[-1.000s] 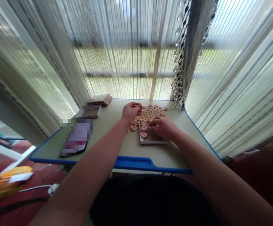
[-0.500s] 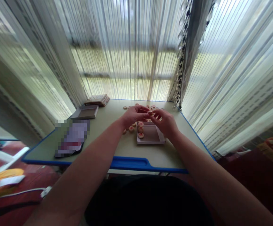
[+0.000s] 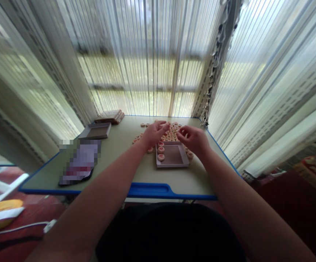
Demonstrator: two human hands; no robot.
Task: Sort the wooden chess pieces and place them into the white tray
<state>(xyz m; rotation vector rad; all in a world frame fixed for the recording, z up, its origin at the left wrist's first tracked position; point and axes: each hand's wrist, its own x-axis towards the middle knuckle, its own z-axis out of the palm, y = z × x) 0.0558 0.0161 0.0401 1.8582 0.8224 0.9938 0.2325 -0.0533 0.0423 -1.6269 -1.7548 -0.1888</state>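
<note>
Round red-marked discs [image 3: 160, 157] in shallow rectangular box [image 3: 172, 166], left hand [image 3: 155, 133], grip apart, right hand [image 3: 194, 139], grip unclear

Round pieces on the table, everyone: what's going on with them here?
A person has both hands among round, marked pieces on a table. The left hand is over the loose pieces; the right hand is beside them, near the far right corner of a shallow box. Whether either hand grips a piece is unclear. Three pieces show along the box's left side; many others lie outside.
</note>
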